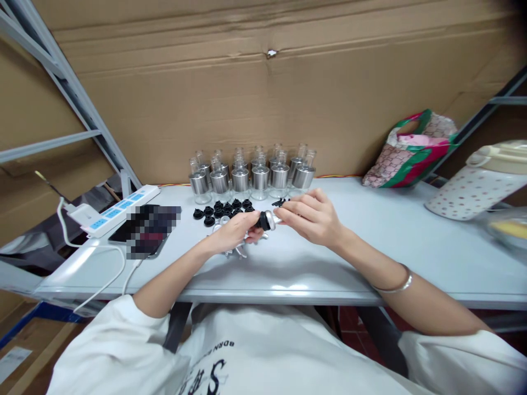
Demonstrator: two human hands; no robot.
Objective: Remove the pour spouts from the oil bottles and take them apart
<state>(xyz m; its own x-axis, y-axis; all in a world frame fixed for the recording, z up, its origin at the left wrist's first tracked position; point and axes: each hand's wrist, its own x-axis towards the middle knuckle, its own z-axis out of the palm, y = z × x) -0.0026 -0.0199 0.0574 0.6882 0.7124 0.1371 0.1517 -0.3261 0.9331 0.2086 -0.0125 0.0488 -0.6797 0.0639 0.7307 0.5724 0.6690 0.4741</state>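
Over the middle of the table, my left hand (235, 231) is closed around the black stopper end of a bottle pour spout (269, 220). The spout's silver metal part points to the right. My right hand (310, 218) pinches its thin silver end between thumb and fingers. Below and beside my left hand lie several silver spout pieces (239, 252), partly covered by the hand. Behind it, black stoppers (208, 220) are spread on the tabletop. A few small black parts (281, 202) lie just behind my right fingers.
Glass bottles with steel sleeves (240, 180) stand in rows at the back, against cardboard (206, 99). To the left are a power strip (119, 211), phones (154, 230) and white cables (119, 263). A patterned bag (407, 156) and a dotted jug (473, 184) stand at the right.
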